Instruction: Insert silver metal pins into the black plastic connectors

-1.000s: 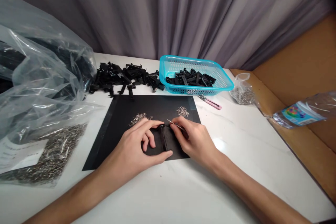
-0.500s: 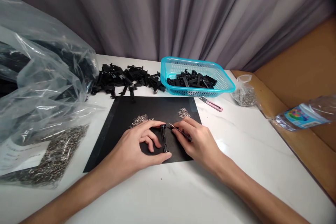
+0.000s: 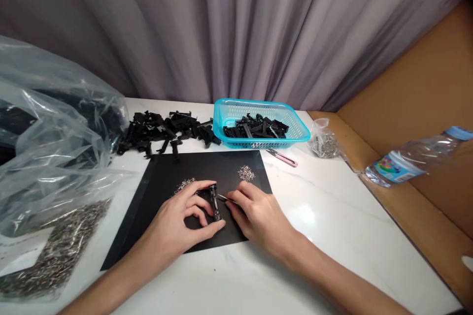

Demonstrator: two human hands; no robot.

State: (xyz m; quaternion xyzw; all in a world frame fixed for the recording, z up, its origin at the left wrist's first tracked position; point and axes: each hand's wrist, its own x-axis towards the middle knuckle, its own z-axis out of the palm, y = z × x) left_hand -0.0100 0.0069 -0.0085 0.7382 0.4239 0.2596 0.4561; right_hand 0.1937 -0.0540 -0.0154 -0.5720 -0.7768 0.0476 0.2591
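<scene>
Upright between the thumb and index finger of my left hand (image 3: 175,219) is a narrow black plastic part (image 3: 214,202), gripped by its two ends. My right hand (image 3: 260,214) pinches a pair of slim dark tweezers (image 3: 223,198), whose metal tip points at the part's right side. Whether the tip touches the part or holds a small piece, I cannot tell. Both hands are over a black mat (image 3: 207,161). Beyond my right hand lies a small heap of metal pieces (image 3: 246,173); a second heap (image 3: 184,184) is partly hidden behind my left hand.
Loose black parts (image 3: 155,130) are piled behind the mat, beside a blue basket (image 3: 301,134) holding more. A pink-handled cutter (image 3: 284,158), a small bag of metal pieces (image 3: 325,143) and a plastic bottle (image 3: 402,162) are rightward. Large clear bags (image 3: 79,226) crowd the left.
The camera view has shifted, so the whole scene sits lower and further left. The tweezers' tip is closer to the black part; both hands keep their holds.
</scene>
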